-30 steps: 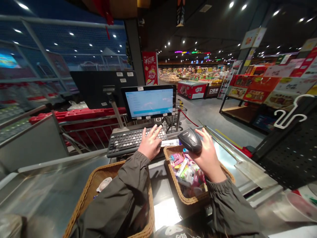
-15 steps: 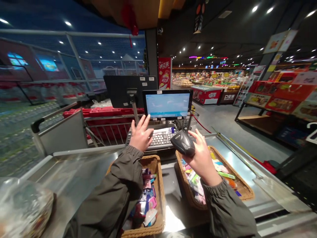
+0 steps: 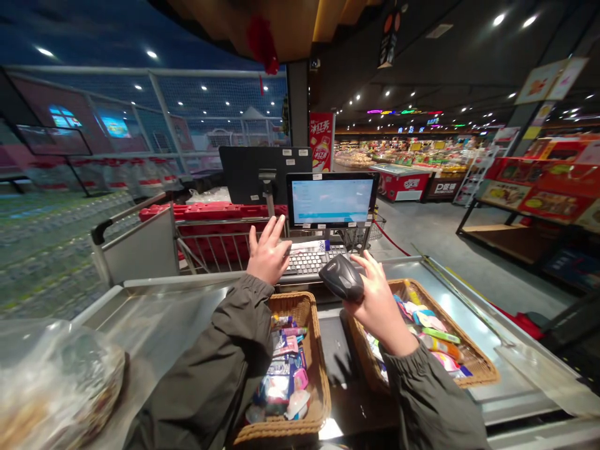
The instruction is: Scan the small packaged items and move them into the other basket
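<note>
My right hand [image 3: 379, 303] is wrapped round a black handheld barcode scanner [image 3: 341, 278], whose head points up and to the left. My left hand [image 3: 268, 253] has its fingers spread, with nothing in it, at the left end of the keyboard [image 3: 307, 262]. Whether its fingertips touch anything I cannot tell. Behind the keyboard stands a lit monitor [image 3: 330, 201]. Below my hands are two wicker baskets: the left basket [image 3: 323, 375] and the right basket [image 3: 485, 369], both holding several small packaged goods.
A metal counter [image 3: 173, 312] runs under the baskets. Clear plastic bags [image 3: 51, 375] lie at the left front. A second screen [image 3: 244, 172] shows its back beside the monitor. Beyond are red baskets [image 3: 210, 212] in a cart and shelved red gift boxes [image 3: 553, 181].
The view has turned slightly left, so the surroundings sit farther right. My left hand remains spread near the keyboard, and my right hand still holds the scanner.
</note>
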`<state>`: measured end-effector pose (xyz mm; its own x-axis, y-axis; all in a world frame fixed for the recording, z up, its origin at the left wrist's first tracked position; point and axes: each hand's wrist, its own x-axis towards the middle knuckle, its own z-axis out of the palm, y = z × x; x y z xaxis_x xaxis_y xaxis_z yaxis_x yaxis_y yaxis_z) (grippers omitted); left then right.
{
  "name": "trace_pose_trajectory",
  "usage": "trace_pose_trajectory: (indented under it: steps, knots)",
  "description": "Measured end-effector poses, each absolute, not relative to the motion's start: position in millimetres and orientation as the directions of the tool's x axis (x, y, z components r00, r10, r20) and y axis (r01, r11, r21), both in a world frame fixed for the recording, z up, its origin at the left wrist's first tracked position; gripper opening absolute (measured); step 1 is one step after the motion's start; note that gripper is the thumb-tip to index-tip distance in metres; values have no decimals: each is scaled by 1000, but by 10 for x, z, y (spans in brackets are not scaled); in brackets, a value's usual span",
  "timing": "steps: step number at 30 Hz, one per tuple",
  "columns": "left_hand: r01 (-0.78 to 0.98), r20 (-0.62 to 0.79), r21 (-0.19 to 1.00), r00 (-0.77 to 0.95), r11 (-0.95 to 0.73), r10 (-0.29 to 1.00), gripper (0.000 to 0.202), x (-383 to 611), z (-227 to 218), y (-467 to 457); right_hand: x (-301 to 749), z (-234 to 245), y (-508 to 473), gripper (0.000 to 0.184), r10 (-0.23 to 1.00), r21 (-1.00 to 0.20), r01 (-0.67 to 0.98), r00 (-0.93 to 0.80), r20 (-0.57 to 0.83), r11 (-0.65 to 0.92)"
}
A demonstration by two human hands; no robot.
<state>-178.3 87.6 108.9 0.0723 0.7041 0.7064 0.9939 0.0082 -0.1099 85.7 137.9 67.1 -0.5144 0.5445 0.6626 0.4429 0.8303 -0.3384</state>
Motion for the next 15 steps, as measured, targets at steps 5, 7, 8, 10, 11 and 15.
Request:
trace_pose_trajectory:
  steps: [5,7,8,10,11,15]
  knots:
    - [994,708,-110,73,8,702,17,-1851,1068,826,798,640,1339,53,541,-332,440,-533,651,834]
    - [994,707,-113,74,9,704,18,-1884,1053,812,777,637,1322,54,548,-337,445,-538,640,830]
    - [994,706,-111,71,11,704,18,-1899,1048,806,767,637,1312,54,554,-342,448,-539,634,826]
    - [994,707,-107,65,15,704,17,-1921,1044,793,747,642,1291,53,565,-349,453,-542,623,820]
    - [994,707,-107,63,18,704,17,-1929,1045,787,738,643,1281,53,566,-350,454,-545,619,820]
    - [993,704,-113,61,27,707,17,-1947,1054,760,714,631,1265,51,570,-348,460,-546,615,817]
